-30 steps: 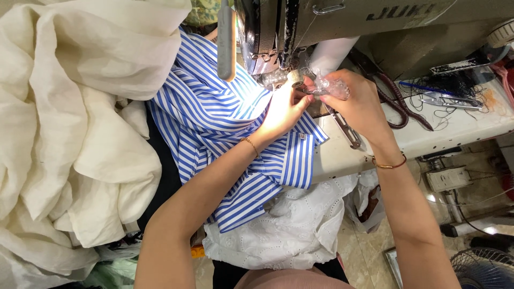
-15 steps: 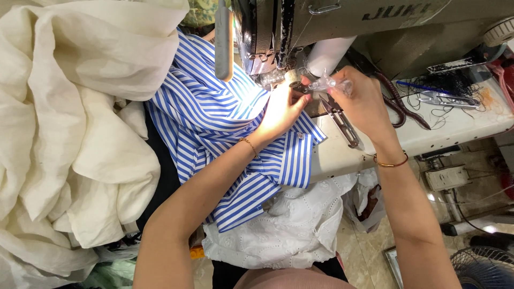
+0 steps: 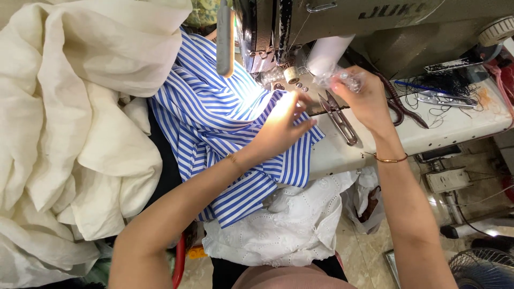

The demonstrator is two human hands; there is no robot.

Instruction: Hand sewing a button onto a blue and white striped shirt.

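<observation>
Left hand presses the striped fabric, fingers loose — right hand apparently pinches a clear bag.

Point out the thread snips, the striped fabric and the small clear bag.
thread snips (image 3: 340, 119), head view, on the blades near the pivot.
striped fabric (image 3: 214, 115), head view, on the flat middle of the cloth.
small clear bag (image 3: 345, 80), head view, on the plastic above the right hand's fingers.

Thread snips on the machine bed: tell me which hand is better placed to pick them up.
Right. The right hand hovers right beside the thread snips, though it pinches a small clear bag. The left hand presses on the striped fabric.
</observation>
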